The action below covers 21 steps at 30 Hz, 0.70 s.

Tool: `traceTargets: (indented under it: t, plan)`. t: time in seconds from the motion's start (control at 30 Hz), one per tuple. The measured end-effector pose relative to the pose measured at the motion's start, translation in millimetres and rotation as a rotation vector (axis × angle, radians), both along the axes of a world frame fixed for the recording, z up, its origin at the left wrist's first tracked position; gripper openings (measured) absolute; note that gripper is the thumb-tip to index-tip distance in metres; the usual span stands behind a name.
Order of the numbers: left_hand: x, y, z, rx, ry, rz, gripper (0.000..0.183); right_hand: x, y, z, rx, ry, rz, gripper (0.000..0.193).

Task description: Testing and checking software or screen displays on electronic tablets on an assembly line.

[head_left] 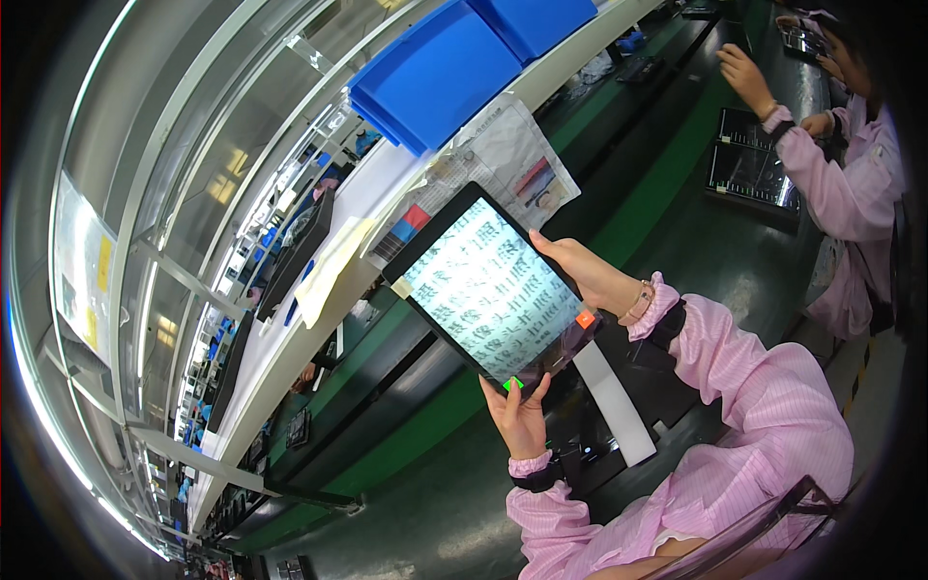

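Between my two hands is a tablet-like device point(498, 290) with a black frame and a lit, pale screen covered in rows of dark characters. My left hand point(522, 418) grips its lower corner, beside a bright green tab point(513, 383). At the right edge, my right hand point(592, 274) has its thumb along the frame, near an orange tag point(585, 318); its other fingers are partly hidden behind the device. The device is held tilted above the bench. Below it lie a white strip point(615, 406) and a dark flat piece point(580, 440), partly covered by my arms.
A white shelf carries blue bins point(440, 72), a yellowish sheet point(333, 271) and hanging printed papers point(517, 159). Green-and-black benches point(619, 208) run alongside. At the upper right, a co-worker's raised hand point(746, 79) is above black panels point(754, 159).
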<state>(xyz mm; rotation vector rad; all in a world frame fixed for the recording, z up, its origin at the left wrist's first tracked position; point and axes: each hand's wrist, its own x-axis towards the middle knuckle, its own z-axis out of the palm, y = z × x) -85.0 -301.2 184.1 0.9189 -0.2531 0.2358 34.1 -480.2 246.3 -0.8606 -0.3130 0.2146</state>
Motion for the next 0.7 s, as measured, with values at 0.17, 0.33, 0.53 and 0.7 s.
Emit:
traceTargets:
  t: [0.17,0.33,0.53,0.7]
  plan:
    - [0.3,-0.4,-0.3,-0.026,0.015,-0.003,0.064,-0.2,-0.1,-0.6,-0.001,-0.011,0.001,0.053]
    - [-1.5,-1.0,0.5,-0.012,0.006,-0.009,0.063,-2.7,-1.3,1.6,0.000,-0.004,-0.008,0.053]
    - [-14.4,3.7,11.4,0.165,0.048,-0.088,0.059,-20.9,-9.9,1.4,-0.040,0.078,-0.065,0.050]
    - [-16.9,10.8,10.4,0.514,0.157,0.044,0.045,-50.2,-23.0,-24.1,0.011,0.105,-0.026,0.048]
